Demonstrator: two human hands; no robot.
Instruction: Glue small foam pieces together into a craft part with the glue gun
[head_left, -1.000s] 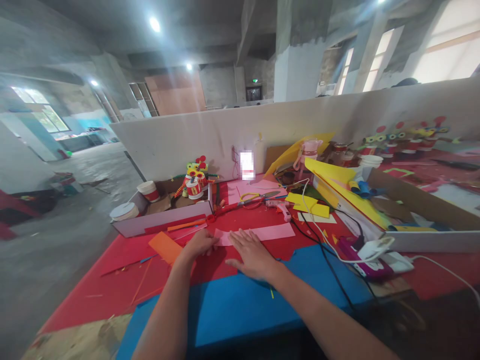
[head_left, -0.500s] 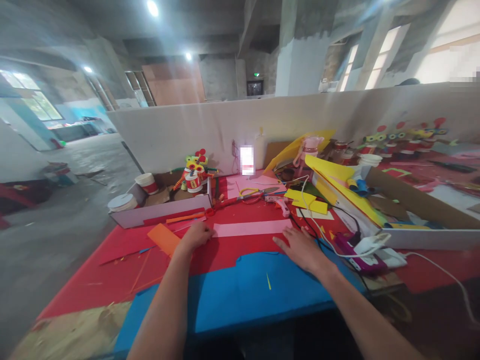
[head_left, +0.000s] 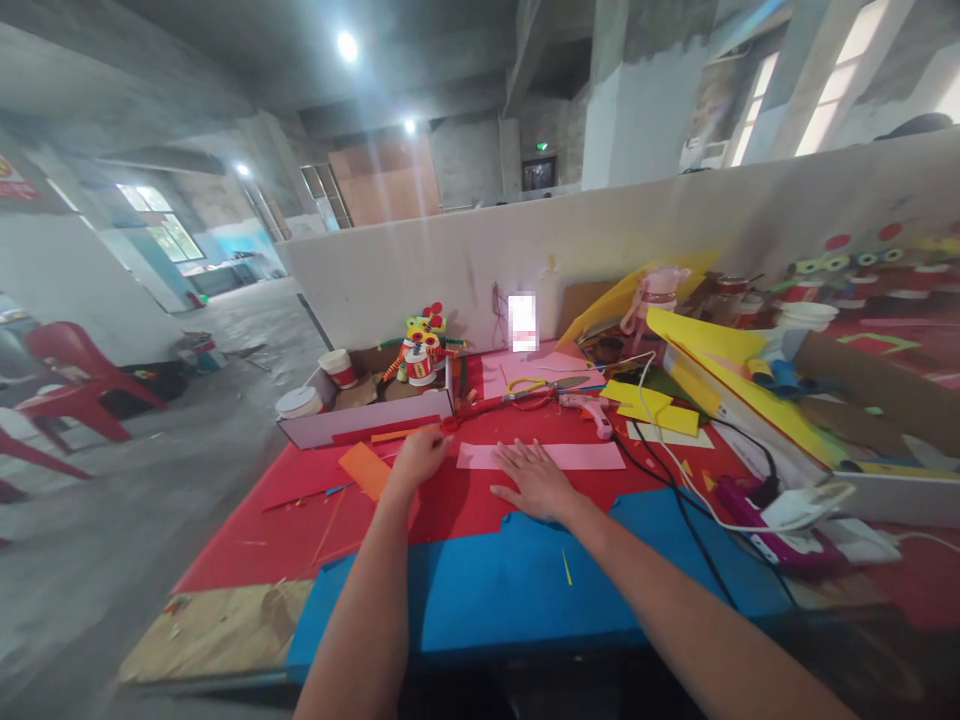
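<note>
A long pink paper strip (head_left: 581, 457) lies flat on the red-covered table top. My right hand (head_left: 536, 480) rests palm down on the strip's left half, fingers spread. Just off the strip's left end is my left hand (head_left: 421, 458), its fingers curled together; whatever they may hold is hidden. An orange paper piece (head_left: 363, 468) lies to the left of that hand. Behind the strip are a pink glue gun (head_left: 590, 410) and yellow-handled scissors (head_left: 551, 385).
Yellow paper pieces (head_left: 652, 408) and a purple power strip (head_left: 776, 530) with cables sit to the right. A low box (head_left: 367, 415) holding cups and a colourful paper figure (head_left: 424, 350) stands back left. Blue sheeting (head_left: 480, 590) covers the front edge; a white partition (head_left: 420, 250) runs behind.
My right hand has moved left from the strip's right end and now lies flat on it. My left hand has come slightly away from the left end. The view has turned left.
</note>
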